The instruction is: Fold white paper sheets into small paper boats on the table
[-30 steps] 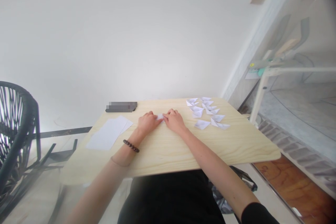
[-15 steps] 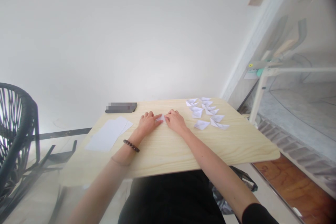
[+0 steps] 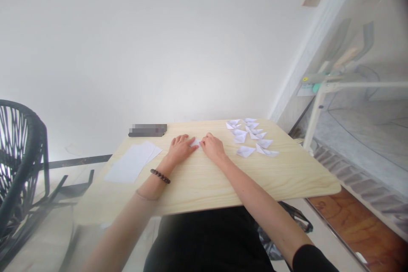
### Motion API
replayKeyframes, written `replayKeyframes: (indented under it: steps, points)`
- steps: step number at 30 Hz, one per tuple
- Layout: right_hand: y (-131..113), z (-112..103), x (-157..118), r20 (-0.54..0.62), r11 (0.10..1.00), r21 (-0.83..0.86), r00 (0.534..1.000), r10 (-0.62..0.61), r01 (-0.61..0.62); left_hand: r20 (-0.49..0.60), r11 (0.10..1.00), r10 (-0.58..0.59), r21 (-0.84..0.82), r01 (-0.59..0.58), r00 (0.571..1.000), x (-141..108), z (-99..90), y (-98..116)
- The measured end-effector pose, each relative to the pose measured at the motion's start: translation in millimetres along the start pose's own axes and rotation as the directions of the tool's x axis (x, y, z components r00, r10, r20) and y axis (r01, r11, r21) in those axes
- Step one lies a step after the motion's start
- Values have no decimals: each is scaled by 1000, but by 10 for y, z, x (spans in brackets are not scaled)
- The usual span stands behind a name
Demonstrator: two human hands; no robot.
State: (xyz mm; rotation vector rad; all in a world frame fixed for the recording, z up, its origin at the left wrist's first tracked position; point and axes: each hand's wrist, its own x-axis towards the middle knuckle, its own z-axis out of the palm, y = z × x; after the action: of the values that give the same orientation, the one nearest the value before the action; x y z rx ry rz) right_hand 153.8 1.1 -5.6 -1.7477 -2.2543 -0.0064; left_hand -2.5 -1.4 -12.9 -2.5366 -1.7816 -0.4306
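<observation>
A small piece of folded white paper lies on the wooden table between my two hands, partly covered by fingers. My left hand, with a dark beaded bracelet at the wrist, holds its left side down with thumb and forefinger. At its right edge my right hand has its fingers curled in and pinches the paper. To the right stand several folded paper boats in loose rows. Flat white paper sheets overlap on the left of the table.
A dark, blurred-out object lies at the table's back left. The table stands against a white wall. A woven chair is on the left, and a white metal frame rises past the right edge.
My left forefinger has drawn back slightly and the right fingers have curled a little more at the paper. Boats and sheets stay where they were.
</observation>
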Motion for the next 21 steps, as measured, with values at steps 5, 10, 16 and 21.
replayKeyframes:
  steps: [5,10,16,21]
  points:
    - [-8,-11,-25,-12,999,-30,1000,-16,16,-18,996,-50,77,51,999,-24,19,101]
    - [-17,4,-10,-5,999,-27,1000,18,-18,-19,994,-54,93,56,998,-43,10,145]
    - [39,19,1,-33,999,40,999,-33,34,-72,997,-28,68,33,997,-60,-2,85]
    - [159,24,-3,-87,981,168,993,-86,100,-15,998,56,10,-56,998,-49,-5,8]
